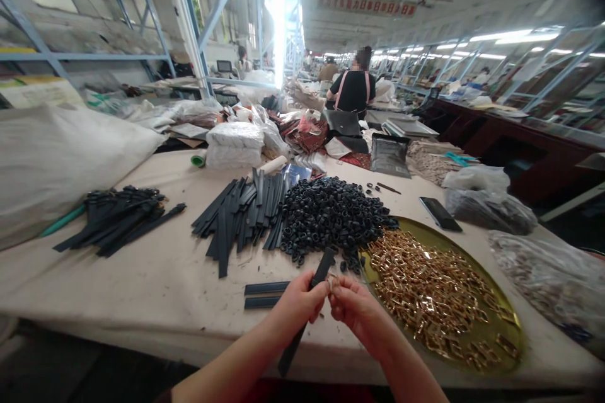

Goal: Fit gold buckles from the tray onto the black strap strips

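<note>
1. The view looks down from head height onto a long, pale work surface (142, 277) in a large workshop.
2. The left hand (297, 305) sits low in the middle of the view, its fingers (317, 295) closed around a dark strap (324, 266).
3. The strap runs at a slant through that grip: its upper end rises just past the fingertips toward the far side, and its lower end hangs down below the wrist, over the near edge of the surface.
4. The right hand (357, 310) is just beside the left, nearly touching it. Its fingers are pinched shut on a small gold buckle (333, 278), held right at the strap where the two hands meet.
5. Directly right of the hands lies a round gold tray (496, 334) heaped with more gold buckles (430, 293).
6. Just beyond the hands is a mound of small black loops (331, 211).
7. Left of the mound is a loose pile of black straps (246, 214), and two more straps (265, 295) lie flat, side by side, near the left hand.
8. Farther left is a separate bundle of black straps (118, 217), next to a large white sack (61, 157).
9. Clear plastic bags (491, 208) rest on the right side of the surface.
10. In the distance, a person in a black top (353, 91) stands facing away.
</note>
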Tool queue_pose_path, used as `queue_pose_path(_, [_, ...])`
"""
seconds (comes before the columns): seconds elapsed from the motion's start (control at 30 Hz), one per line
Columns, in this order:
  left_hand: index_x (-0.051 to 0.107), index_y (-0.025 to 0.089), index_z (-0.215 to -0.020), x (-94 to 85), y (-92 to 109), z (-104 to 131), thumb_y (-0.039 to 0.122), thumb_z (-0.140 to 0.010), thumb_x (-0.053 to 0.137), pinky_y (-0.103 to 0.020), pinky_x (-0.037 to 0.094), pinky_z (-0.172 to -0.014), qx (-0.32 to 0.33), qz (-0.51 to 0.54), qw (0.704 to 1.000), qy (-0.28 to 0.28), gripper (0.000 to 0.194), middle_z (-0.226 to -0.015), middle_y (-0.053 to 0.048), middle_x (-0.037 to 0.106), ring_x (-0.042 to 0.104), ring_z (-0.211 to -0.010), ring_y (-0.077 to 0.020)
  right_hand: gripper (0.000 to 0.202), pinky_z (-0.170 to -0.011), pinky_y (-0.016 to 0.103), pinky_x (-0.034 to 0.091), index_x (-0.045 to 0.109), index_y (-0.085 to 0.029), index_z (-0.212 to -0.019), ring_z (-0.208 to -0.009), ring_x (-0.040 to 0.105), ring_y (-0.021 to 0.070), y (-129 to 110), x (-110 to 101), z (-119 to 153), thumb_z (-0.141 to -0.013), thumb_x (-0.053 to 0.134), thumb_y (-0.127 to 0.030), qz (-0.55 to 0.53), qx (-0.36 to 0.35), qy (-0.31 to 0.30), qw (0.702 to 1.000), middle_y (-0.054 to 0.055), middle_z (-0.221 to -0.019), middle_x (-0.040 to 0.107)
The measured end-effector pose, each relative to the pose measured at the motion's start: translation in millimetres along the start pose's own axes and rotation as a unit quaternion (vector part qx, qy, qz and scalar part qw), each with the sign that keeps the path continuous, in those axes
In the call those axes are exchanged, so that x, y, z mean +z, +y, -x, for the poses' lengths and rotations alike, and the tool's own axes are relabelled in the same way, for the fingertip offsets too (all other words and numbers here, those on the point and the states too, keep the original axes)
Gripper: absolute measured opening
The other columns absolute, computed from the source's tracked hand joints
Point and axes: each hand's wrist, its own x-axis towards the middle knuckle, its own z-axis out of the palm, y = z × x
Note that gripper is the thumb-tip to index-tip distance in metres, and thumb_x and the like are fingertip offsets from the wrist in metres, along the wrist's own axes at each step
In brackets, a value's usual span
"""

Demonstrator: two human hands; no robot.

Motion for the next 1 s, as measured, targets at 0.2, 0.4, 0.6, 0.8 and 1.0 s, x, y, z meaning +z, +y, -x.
queue_pose_path(0.2, [0.048, 0.015, -0.075, -13.1, 2.4, 19.0, 0.040, -0.074, 0.055, -0.016, 0.019, -0.037, -0.034, 0.072, 0.996, -0.034, 0.026, -0.044, 0.009, 0.037, 0.029, -0.037, -0.0029, 0.024, -0.050, 0.018, 0.032, 0.057, -0.014, -0.076, -0.050, 0.042, 0.0038, 12.9, 4.6, 0.9, -0.067, 0.067, -0.033, 0.007, 0.009, -0.056, 0.998, -0.002, -0.062, 0.054])
queue_pose_path(0.4, [0.044, 0.016, -0.075, -8.0, 5.8, 22.1, 0.033, -0.073, 0.051, -0.016, 0.020, -0.034, -0.034, 0.024, 0.998, -0.040, 0.018, -0.042, 0.010, 0.036, 0.028, -0.034, -0.0039, 0.028, -0.050, 0.020, 0.028, 0.049, -0.015, -0.065, -0.049, 0.036, 0.0050, 20.2, 7.1, 4.3, -0.071, 0.063, -0.039, 0.087, -0.044, -0.024, 0.995, -0.005, -0.053, 0.045])
queue_pose_path(0.6, [0.043, 0.017, -0.071, -7.2, 11.1, 27.6, 0.029, -0.074, 0.045, -0.016, 0.026, -0.034, -0.015, -0.098, 0.995, -0.028, 0.012, -0.043, 0.009, 0.036, 0.031, -0.035, -0.0046, 0.028, -0.053, 0.021, 0.032, 0.053, -0.016, -0.074, -0.057, 0.040, 0.0068, 15.5, 5.2, 7.1, -0.068, 0.065, -0.040, 0.169, -0.072, 0.013, 0.983, -0.004, -0.063, 0.048])
queue_pose_path(0.8, [0.045, 0.017, -0.071, -6.9, 13.7, 18.1, 0.027, -0.074, 0.044, -0.017, 0.022, -0.031, -0.023, -0.094, 0.994, -0.048, 0.011, -0.041, 0.009, 0.037, 0.030, -0.032, -0.0047, 0.044, -0.048, 0.020, 0.031, 0.053, -0.018, -0.093, -0.050, 0.042, 0.0056, 4.8, 5.5, -1.4, -0.061, 0.072, -0.040, 0.140, -0.110, -0.019, 0.984, -0.007, -0.056, 0.046])
queue_pose_path(1.0, [0.056, 0.017, -0.084, -4.9, 18.8, 12.8, 0.047, -0.075, 0.054, -0.020, 0.037, -0.042, -0.018, -0.154, 0.988, -0.002, 0.031, -0.061, 0.002, 0.054, 0.050, -0.051, -0.0103, 0.039, -0.055, 0.025, 0.044, 0.055, -0.020, -0.099, -0.055, 0.052, 0.0088, -4.3, 10.9, 1.3, -0.069, 0.063, -0.044, 0.126, -0.137, -0.015, 0.982, -0.003, -0.064, 0.055])
